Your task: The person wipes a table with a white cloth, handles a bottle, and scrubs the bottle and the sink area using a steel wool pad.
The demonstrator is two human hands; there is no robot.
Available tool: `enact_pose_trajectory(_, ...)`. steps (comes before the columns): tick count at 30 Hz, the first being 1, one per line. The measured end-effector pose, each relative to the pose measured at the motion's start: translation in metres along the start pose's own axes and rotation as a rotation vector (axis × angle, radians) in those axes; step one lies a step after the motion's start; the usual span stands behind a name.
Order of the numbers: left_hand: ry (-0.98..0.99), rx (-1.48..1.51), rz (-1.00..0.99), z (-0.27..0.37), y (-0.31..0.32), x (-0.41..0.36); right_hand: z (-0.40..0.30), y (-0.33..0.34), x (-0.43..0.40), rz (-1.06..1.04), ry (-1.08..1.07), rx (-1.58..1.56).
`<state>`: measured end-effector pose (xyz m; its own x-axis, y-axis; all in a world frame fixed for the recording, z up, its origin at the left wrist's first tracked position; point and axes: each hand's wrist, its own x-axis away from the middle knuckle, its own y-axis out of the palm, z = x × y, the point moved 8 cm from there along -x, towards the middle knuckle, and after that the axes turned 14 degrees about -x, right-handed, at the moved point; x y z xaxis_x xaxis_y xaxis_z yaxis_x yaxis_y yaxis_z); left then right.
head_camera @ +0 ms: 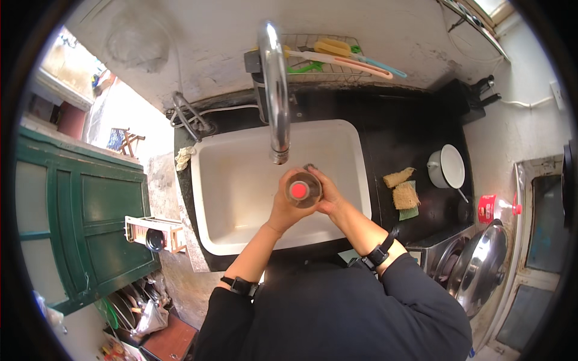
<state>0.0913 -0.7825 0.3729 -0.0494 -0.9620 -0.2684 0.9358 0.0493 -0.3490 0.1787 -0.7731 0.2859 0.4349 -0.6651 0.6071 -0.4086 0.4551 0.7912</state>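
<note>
Above the sink basin, a clear bottle with a red cap (299,190) stands between my hands, its cap end facing up at the camera. My left hand (289,214) wraps around its left and near side. Against its right side lies my right hand (331,198), fingers reaching around the far side. A small greyish thing (309,167) shows at the right fingertips; what it is cannot be made out. Just beyond the hands hangs the spout of a chrome faucet (280,149). The white sink (226,198) lies underneath, and the bottle's lower part is hidden.
Right of the sink, loofah pieces (405,196) and a white enamel pot (451,166) sit on the black counter (393,131). A wire rack (334,72) with brushes hangs on the back wall. A crumpled cloth (184,158) lies at the sink's left edge.
</note>
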Motion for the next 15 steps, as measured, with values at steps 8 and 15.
enact_pose_trajectory(8,0.209,0.154,-0.097,0.04,-0.018,-0.018,-0.011,-0.02,0.007,0.262,0.051,0.531)
enact_pose_trajectory(15,-0.085,0.201,0.387,0.016,-0.038,-0.006,-0.016,-0.01,0.008,0.225,-0.491,0.429)
